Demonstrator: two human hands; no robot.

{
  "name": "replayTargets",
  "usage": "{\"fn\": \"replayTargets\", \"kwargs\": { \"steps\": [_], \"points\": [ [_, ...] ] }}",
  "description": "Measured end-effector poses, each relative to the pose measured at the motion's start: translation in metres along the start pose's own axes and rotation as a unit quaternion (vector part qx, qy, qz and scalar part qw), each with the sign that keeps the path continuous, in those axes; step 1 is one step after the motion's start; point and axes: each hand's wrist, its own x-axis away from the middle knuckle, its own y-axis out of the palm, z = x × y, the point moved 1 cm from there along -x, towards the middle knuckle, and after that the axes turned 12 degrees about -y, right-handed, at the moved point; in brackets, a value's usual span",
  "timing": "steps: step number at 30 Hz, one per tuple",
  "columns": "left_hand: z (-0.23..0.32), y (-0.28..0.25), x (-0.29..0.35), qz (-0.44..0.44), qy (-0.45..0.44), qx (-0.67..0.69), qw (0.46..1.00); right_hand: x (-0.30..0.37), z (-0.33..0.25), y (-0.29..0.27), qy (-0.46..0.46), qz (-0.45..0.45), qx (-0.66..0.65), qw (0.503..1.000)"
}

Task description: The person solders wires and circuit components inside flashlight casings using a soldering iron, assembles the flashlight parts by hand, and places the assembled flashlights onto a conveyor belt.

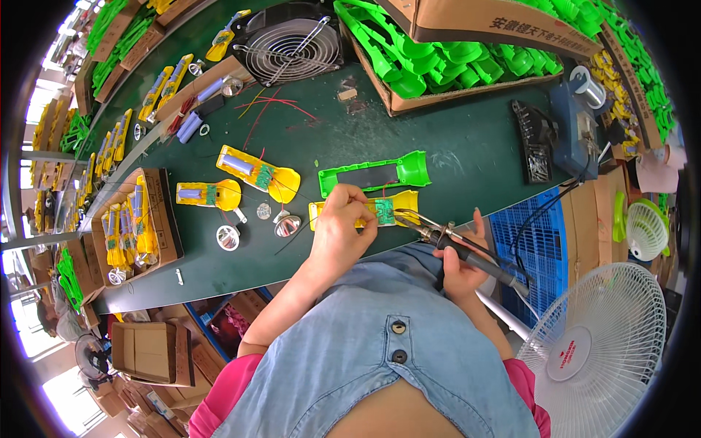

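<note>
My right hand grips a soldering iron with a thin feed tube along it; its tip reaches a small green circuit board. The board lies in a yellow flashlight half-shell near the table's front edge. Bent over the shell's left part is my left hand, thumb and fingers closed together, and what they pinch is hidden. Just behind lies a green half-shell with a dark strip inside. Two more yellow half-shells with batteries and boards rest to the left, beside round reflectors.
A black fan stands at the back, near a carton of green shells. At right are a blue solder-feed machine and a black holder. A carton of yellow assemblies sits left; a white fan stands close by my right arm.
</note>
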Motion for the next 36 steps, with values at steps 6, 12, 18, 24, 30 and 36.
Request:
{"fn": "replayTargets", "kwargs": {
  "steps": [6, 12, 18, 24, 30, 36],
  "points": [
    [0.005, 0.0, -0.004, -0.016, 0.016, -0.054, 0.998, 0.004, 0.001, 0.008, 0.106, 0.086, -0.041, 0.99],
    [0.008, -0.001, -0.006, -0.012, 0.023, -0.06, 0.998, 0.006, 0.002, 0.009, 0.105, 0.06, -0.032, 0.992],
    [0.008, 0.0, -0.007, -0.017, 0.028, -0.065, 0.997, 0.006, 0.003, 0.01, 0.122, 0.041, -0.027, 0.991],
    [0.008, -0.001, -0.009, -0.037, 0.03, -0.088, 0.995, 0.004, 0.0, 0.009, 0.184, 0.085, -0.074, 0.977],
    [0.008, -0.001, -0.011, -0.041, 0.028, -0.094, 0.994, -0.007, -0.001, 0.002, 0.14, 0.094, -0.085, 0.982],
    [0.007, -0.001, -0.011, -0.044, 0.03, -0.085, 0.995, -0.004, 0.0, -0.001, 0.091, 0.055, -0.031, 0.994]
  ]
}}
